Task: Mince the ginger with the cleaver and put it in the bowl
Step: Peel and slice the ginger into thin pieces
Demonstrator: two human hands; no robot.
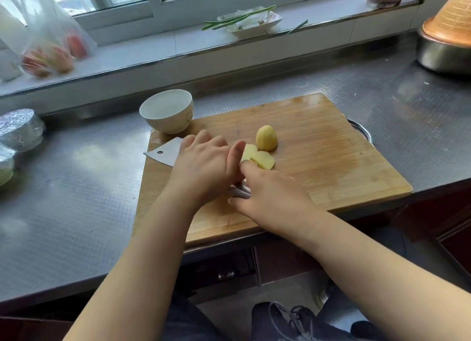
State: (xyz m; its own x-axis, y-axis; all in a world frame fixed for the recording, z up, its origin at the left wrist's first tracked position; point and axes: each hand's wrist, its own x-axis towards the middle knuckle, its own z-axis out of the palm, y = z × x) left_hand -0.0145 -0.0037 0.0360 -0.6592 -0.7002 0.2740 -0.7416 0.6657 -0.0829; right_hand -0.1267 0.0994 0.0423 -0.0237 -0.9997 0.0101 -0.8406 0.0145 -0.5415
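Observation:
A peeled yellow ginger chunk [266, 138] stands on the wooden cutting board [331, 146]. Several ginger slices [260, 158] lie just in front of it. The cleaver [164, 152] lies flat on the board, blade tip pointing left. My left hand [204, 167] rests palm-down on the flat of the blade with fairly straight fingers, its thumb beside the slices. My right hand [272, 197] grips the cleaver's metal handle, and its index finger reaches forward to touch the slices. A white bowl [165, 111], with nothing in it, sits at the board's far left corner.
A steel counter [76, 187] surrounds the board. Foil-wrapped bundles [20, 129] lie at the left edge. A steel basin with an orange colander [448, 42] stands far right. On the windowsill are a tray with scallions [249, 20] and a bag of fruit [51, 52].

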